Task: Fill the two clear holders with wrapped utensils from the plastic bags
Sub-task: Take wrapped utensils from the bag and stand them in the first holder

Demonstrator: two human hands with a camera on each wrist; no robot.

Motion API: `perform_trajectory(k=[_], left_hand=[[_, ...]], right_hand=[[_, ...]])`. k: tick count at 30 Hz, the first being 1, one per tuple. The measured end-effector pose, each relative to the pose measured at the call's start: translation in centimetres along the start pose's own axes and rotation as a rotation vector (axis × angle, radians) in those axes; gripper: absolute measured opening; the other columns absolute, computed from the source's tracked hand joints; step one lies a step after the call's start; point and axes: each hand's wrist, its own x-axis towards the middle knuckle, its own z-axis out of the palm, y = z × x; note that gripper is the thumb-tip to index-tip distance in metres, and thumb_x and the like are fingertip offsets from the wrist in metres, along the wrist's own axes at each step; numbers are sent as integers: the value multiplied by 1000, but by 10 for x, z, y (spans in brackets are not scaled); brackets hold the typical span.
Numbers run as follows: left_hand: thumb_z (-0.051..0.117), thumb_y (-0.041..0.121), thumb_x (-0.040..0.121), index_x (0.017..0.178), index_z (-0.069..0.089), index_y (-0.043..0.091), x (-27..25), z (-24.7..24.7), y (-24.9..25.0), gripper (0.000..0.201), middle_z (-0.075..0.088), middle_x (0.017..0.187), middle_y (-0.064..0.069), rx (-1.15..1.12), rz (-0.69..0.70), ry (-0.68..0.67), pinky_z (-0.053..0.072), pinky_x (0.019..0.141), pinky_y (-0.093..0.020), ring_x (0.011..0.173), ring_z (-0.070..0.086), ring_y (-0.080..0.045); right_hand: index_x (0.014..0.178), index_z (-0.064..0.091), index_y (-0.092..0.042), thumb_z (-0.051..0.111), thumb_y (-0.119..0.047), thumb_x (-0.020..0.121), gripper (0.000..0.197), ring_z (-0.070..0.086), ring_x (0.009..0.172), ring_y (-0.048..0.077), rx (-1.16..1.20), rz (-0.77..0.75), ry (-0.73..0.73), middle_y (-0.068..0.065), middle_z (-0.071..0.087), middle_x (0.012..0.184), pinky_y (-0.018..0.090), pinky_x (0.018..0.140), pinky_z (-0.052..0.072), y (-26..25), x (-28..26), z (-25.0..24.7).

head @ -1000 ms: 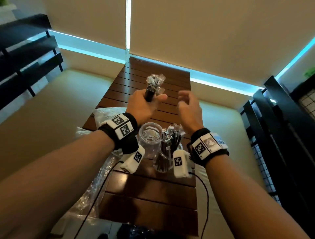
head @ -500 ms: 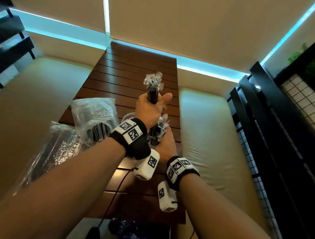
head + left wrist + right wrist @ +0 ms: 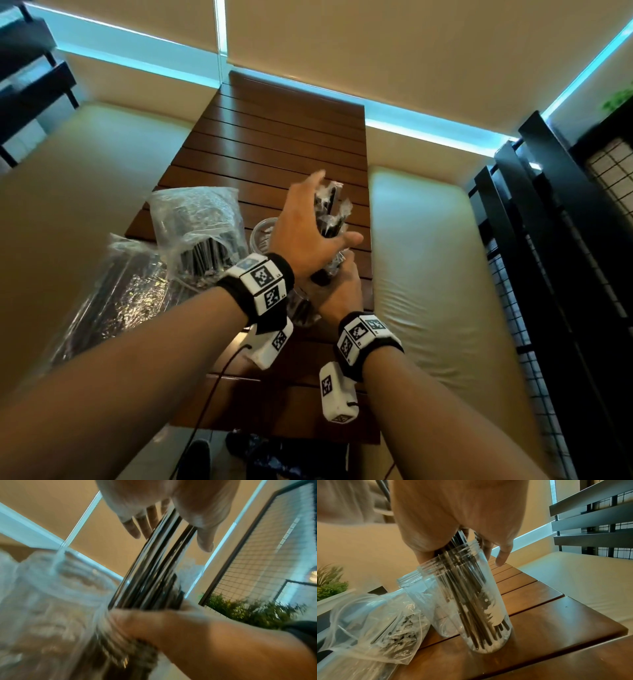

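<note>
Wrapped utensils [image 3: 329, 219]: black, in clear film; bundle standing up out of near holder, tops poking past left-hand fingers, lower ends down inside the holder.
Left hand [image 3: 305, 236]: above the bundle, fingers [image 3: 133, 528] straight and spread, thumb out to the right; palm side against the utensil tops, not curled round them.
Right hand [image 3: 337, 291]: lower, at the holder's mouth; fingers wrapped round the bundle just above the rim. Exact finger contact blurred in left wrist view.
Near holder [image 3: 471, 601]: clear round jar with threaded mouth, upright on table, mostly filled with dark utensils [image 3: 467, 595]; white patch on its wall.
Second holder [image 3: 421, 595]: same type, touching or just behind the near one on its left as seen from right wrist; contents hard to read through the plastic.
Plastic bags: one [image 3: 200, 229] standing crumpled left of the holders, dark utensils visible inside; second [image 3: 113, 294] lying flatter, further left and nearer the person, partly off the table edge. Right wrist view shows a bag [image 3: 373, 626] leaning against the second holder.
Table [image 3: 284, 137]: dark slatted wood, long and narrow, running away from the person.
Surroundings: cream cushioned benches [image 3: 428, 260] on both sides of table; black wire-grid partition [image 3: 548, 274] on right; green plant [image 3: 329, 586] in white planter behind the bags.
</note>
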Motion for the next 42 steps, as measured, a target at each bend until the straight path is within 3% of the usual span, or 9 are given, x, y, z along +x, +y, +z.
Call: perform_trajectory(k=[3,6,12,21,26,30,35,40,42], left_hand=[[83,36,72,153,17,20,14,-7,7,106,39,142,-5,108,262,-78,39,93,-14,121,45,-11],[65,26,89,145,41,17,13,-1,3,62,48,140,-10,317,393,-201,47,102,-41,126,49,-24],[5,66,92,154,14,12,-21,3,-34,83,15,162,-6,641,190,-634,8,122,-48,150,6,-21],[24,38,101,154,17,11,-19,15,-34,60,7,163,-6,797,310,-683,5,121,-51,151,1,-23],[20,49,101,155,9,16,-13,12,-31,65,3,164,-6,734,265,-701,0,121,-52,151,-3,-22],[16,64,95,155,12,27,0,-23,-14,71,13,162,-4,429,254,-491,12,118,-48,148,15,-21],[50,20,86,135,46,20,25,-103,-51,48,43,135,-7,291,-120,-77,46,98,-44,116,50,-22],[73,41,71,137,37,24,-4,-158,-121,77,32,139,-14,819,-507,-403,45,99,-49,124,45,-37],[69,41,77,124,48,19,-19,-163,-144,56,38,131,-17,831,-592,-434,47,96,-47,117,50,-39]], right_hand=[[107,33,-33,76,-55,64,65,59,101,22,-11,1,21,-6,49,107,50,89,51,-4,-2,-2],[103,35,-34,69,-63,58,63,59,97,20,-5,-9,32,-7,51,105,50,86,51,-8,-2,-2],[128,28,-33,67,-50,75,68,56,104,21,-35,18,10,-12,44,116,48,92,50,-8,1,1],[137,32,-23,63,-55,70,81,45,118,21,-325,72,-68,-5,40,129,44,93,43,-3,-5,6],[117,36,-18,62,-57,62,72,46,105,25,-452,30,243,1,39,117,40,89,41,-8,-31,-4],[103,41,-19,56,-69,63,66,38,88,13,-304,-221,361,-6,36,102,33,79,39,-27,-29,-14],[98,54,-18,64,-37,79,28,48,88,18,-205,-536,522,-2,50,97,33,77,39,-92,-16,-9],[81,60,-17,54,-24,87,11,52,74,17,-384,-731,-3,-2,59,79,32,67,43,-145,-24,45],[82,64,-14,53,-18,87,13,59,75,23,-463,-610,-277,3,64,81,33,63,47,-150,-22,76]])
